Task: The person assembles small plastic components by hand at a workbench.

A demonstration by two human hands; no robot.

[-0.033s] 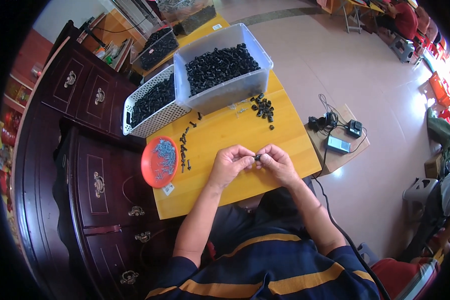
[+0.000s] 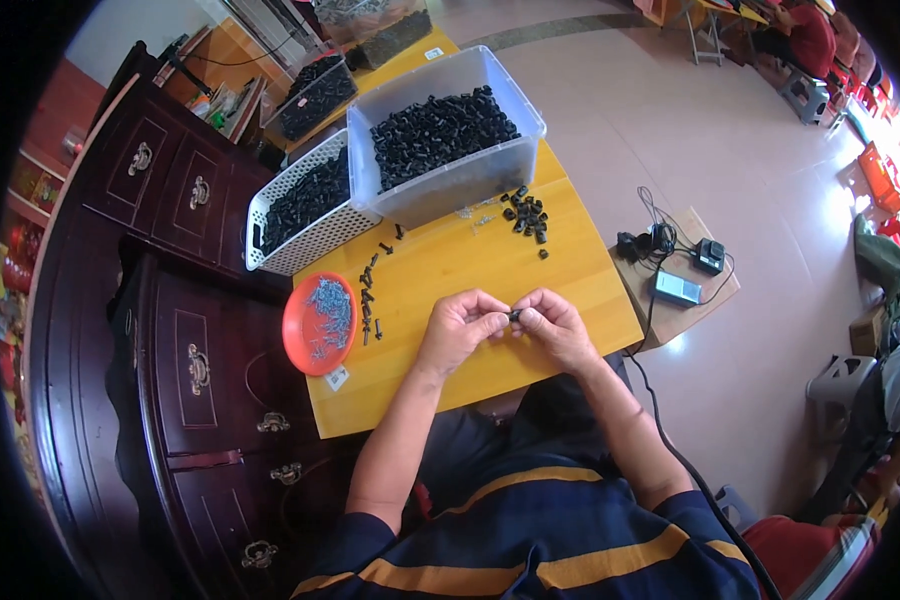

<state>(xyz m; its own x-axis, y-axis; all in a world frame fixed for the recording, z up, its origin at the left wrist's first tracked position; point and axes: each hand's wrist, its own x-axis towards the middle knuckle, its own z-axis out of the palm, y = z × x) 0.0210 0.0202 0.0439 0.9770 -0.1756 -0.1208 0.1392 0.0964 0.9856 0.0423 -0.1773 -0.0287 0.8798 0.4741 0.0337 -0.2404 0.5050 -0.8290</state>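
Observation:
Above the near part of the yellow table (image 2: 450,375), my left hand (image 2: 462,330) and my right hand (image 2: 560,330) meet, fingertips pinched together. Between them is a small black plastic piece (image 2: 514,315), gripped from both sides; its far ends are hidden by my fingers. Left of my hands runs a loose row of black parts with thin stems (image 2: 367,295). Beside it sits a red-orange plate (image 2: 292,335) of silvery screws or pins (image 2: 332,310). Beyond my right hand lies a small pile of short black cylindrical pieces (image 2: 526,215), with a few tiny silvery bits (image 2: 482,222) next to it.
A translucent bin (image 2: 450,195) and a white perforated basket (image 2: 310,245), both full of black parts, stand at the table's far side. Dark wooden drawers (image 2: 195,360) line the left. At right, a low stand (image 2: 705,300) carries cables and a blue device (image 2: 677,288).

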